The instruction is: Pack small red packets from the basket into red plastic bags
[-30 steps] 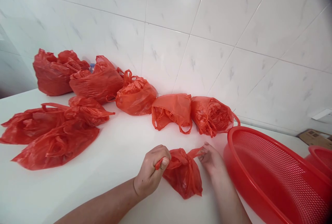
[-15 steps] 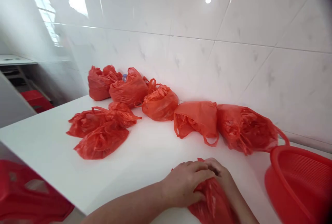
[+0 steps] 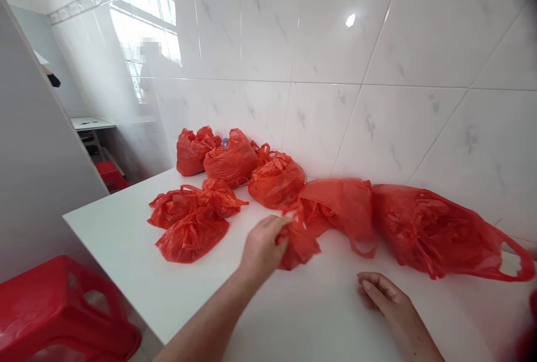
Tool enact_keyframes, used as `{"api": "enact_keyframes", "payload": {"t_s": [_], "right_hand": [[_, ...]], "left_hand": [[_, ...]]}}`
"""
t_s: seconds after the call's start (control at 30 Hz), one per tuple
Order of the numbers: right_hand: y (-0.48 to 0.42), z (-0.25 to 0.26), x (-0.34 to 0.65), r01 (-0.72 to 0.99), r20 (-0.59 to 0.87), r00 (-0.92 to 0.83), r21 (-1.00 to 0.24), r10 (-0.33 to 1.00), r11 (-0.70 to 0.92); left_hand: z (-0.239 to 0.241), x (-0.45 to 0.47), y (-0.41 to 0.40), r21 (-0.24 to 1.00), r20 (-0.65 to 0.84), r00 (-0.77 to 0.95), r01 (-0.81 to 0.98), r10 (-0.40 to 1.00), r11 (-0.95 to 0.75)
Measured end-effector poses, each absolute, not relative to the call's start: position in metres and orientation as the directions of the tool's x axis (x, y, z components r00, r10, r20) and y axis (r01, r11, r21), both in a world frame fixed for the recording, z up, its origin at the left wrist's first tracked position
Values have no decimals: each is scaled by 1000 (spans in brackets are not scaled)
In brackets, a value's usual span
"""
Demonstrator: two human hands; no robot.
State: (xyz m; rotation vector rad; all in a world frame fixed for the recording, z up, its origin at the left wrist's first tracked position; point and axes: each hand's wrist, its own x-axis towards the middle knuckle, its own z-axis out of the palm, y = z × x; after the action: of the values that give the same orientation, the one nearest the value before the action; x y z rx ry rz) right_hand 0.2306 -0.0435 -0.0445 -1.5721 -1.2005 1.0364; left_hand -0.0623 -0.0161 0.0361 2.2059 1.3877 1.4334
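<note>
My left hand point(image 3: 263, 241) is closed on a small red plastic bag point(image 3: 298, 245), which hangs just over the table in front of a slumped red bag with a loop handle point(image 3: 339, 205). My right hand point(image 3: 380, 294) is apart from it, low above the white table point(image 3: 302, 317); its fingers are loosely curled, with nothing visible in them. Left of my left hand lie several small knotted red bags, the nearest one point(image 3: 193, 236) closest to me. The contents of the held bag are hidden.
Along the tiled wall stand fuller red bags point(image 3: 232, 160), and a large one point(image 3: 423, 227) lies at the right. A blue bottle cap point(image 3: 225, 141) shows between two bags. A red plastic stool point(image 3: 46, 300) is beside the table's left edge.
Both hands were together on the red bag near the table's front. The left hand has carried it forward and left; the right hand has let go. The view has shifted, and the red basket is mostly out.
</note>
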Motion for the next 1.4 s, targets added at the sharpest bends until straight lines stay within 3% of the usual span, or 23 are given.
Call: {"api": "enact_keyframes", "payload": {"t_s": [0.17, 0.27, 0.37, 0.43, 0.57, 0.77, 0.87, 1.03, 1.27, 1.4], "right_hand": [[-47, -32, 220, 176, -96, 192, -976, 977, -130], [-48, -30, 213, 146, -46, 229, -986, 972, -81], [-45, -32, 209, 155, 35, 327, -988, 944, -17], [-42, -34, 210, 268, 156, 437, -963, 886, 37], [-34, -34, 225, 502, 399, 591, -862, 701, 68], [-21, -29, 257, 741, 653, 624, -669, 430, -58], [-14, -32, 270, 746, 656, 635, -657, 407, -105], [-6, -38, 280, 748, 604, 536, -664, 590, -1], [1, -29, 301, 769, 681, 594, -638, 429, -51], [11, -28, 313, 763, 664, 571, -646, 482, -15]], "left_hand": [[42, -116, -10, 466, 757, -236, 849, 609, -250], [38, -120, -12, 356, 806, -243, 928, 540, -113], [33, -110, -14, 240, 814, -59, 940, 577, -243], [28, -102, -10, 196, 763, 98, 906, 638, -374], [11, -81, 3, 216, 556, 397, 779, 730, -588], [-31, -30, 1, 248, 330, 663, 626, 672, -739], [-40, -13, -5, 217, 278, 729, 586, 625, -781], [-40, 3, -1, 205, 279, 752, 561, 598, -802], [-44, 22, 9, 172, 311, 744, 568, 592, -805], [-47, 21, 11, 90, 371, 747, 562, 552, -822]]}}
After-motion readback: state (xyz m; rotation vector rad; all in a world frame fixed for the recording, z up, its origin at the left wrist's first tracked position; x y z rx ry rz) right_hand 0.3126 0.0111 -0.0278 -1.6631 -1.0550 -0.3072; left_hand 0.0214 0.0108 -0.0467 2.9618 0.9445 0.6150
